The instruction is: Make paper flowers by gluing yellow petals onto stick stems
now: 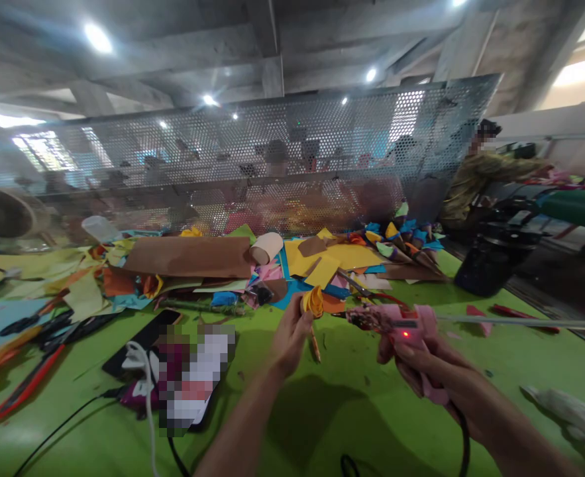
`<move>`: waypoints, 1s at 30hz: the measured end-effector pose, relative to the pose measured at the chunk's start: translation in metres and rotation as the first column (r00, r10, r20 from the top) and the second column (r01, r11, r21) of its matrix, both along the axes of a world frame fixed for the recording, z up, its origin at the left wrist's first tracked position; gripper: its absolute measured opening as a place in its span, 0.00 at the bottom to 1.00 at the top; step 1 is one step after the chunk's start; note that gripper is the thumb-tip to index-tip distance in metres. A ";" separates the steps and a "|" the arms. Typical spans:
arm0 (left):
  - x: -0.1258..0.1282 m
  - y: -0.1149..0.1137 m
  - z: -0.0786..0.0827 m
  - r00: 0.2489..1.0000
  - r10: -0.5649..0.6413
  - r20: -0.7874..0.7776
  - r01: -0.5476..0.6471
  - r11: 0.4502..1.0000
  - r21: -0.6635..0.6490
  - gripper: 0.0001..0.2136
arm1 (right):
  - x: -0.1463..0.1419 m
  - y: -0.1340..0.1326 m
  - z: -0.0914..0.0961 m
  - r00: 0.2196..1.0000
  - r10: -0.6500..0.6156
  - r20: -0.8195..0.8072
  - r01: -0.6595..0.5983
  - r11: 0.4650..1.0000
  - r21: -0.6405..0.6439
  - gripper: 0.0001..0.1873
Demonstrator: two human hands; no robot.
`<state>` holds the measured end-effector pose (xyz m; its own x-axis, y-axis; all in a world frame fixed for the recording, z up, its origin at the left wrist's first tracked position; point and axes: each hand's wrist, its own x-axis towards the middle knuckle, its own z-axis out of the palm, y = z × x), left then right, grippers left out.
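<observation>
My left hand (292, 338) pinches a small rolled yellow paper flower (313, 302), with a thin pencil-like stick (315, 346) pointing down below it. Wrapped round the handle of a pink hot glue gun (414, 323) is my right hand (428, 368). A red light glows on the gun's side, and its dirty nozzle points left, close to the flower; I cannot tell whether they touch. A long clear glue stick (515, 322) runs out of the gun's back end. Below my right hand, a black cord (465, 437) leaves the handle.
Coloured paper scraps, a brown sheet (187, 257) and scissors (356, 285) lie along the back of the green table (372, 424). Phones, cables and red-handled pliers (34, 384) are at left. A black tumbler (493, 258) stands at right, before a person (476, 175) beyond the perforated screen (272, 165).
</observation>
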<state>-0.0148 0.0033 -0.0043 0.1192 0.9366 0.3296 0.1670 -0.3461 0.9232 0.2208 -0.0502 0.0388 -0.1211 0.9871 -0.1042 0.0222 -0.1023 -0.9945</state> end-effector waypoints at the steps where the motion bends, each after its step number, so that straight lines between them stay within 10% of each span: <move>1: 0.000 0.000 0.001 1.000 0.002 -0.002 -0.002 1.000 -0.002 0.16 | -0.001 -0.001 0.001 1.000 0.002 0.028 -0.002 1.000 0.000 0.22; 30: 0.001 0.000 0.000 0.998 0.017 -0.068 -0.016 1.000 0.016 0.18 | -0.009 0.006 -0.003 0.908 0.072 0.412 -0.140 0.981 0.136 0.23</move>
<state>-0.0139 0.0038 -0.0047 0.1268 0.9334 0.3356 0.2349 -0.3570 0.9041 0.2122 -0.0445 0.0355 -0.2071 0.9783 -0.0095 0.4264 0.0815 -0.9009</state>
